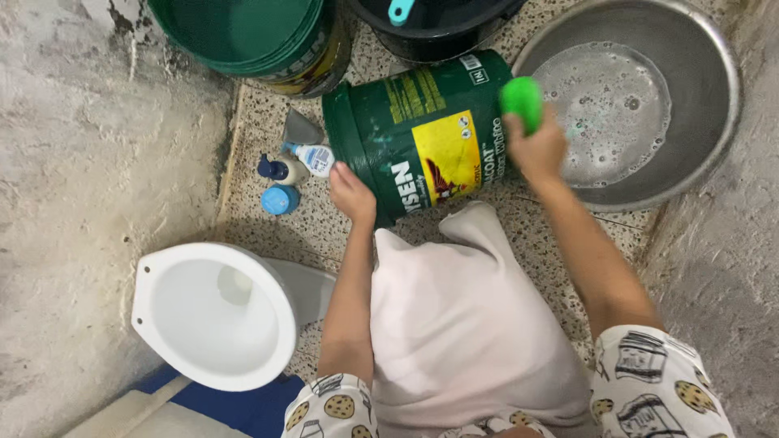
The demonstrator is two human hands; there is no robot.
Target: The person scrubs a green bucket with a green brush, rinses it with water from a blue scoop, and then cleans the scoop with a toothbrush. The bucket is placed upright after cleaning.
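Green bucket point(418, 134) lies on its side on the speckled floor point(251, 162), mouth toward the bottles point(288, 174). Left hand point(351, 193) braces its rim, fingers curled on the edge; right hand point(535, 150) clenches a green sponge point(522, 101) at the bucket's base end. Steel basin point(633, 101) with soapy water just right; toilet bowl point(213, 312) lower left.

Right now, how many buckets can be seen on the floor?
3. One green bucket lies on its side between the left hand and right hand. Another green one stands top left; a dark one top centre. Others may be cut off.
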